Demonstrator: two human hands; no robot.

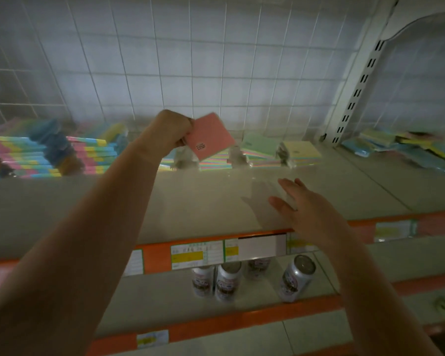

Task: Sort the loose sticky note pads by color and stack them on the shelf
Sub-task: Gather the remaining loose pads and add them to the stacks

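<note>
The left hand (174,129) is raised over the shelf (203,201), its fingers curled round one corner of a pink pad (210,136). The pad hangs tilted, a corner pointing down, with a small dark-printed label near its lower edge. It is held in the air, just in front of a stack (213,160) of pastel pads at the back of the shelf; whether it touches that stack I cannot tell.

The right hand (302,206) is spread flat, fingers straight and slightly apart, holding nothing. It hovers low over the bare front part of the shelf, casting a shadow to its left.

At the back, right of the held pad, sit a green-topped pad (257,145) and, just beside it, a yellow-topped pad (302,150), each on layered pastel sheets (the wrapping looks like clear plastic). Far left lies a long row of striped pads (23,158), pink, yellow and blue. Far right, past a slotted white upright (355,96), a loose heap (406,147) of blue and yellow pads lies on the neighbouring shelf.

The shelf's orange edge strip (157,258) carries price tags (197,253). On the shelf below stand several cans (297,278), the rightmost one leaning.
</note>
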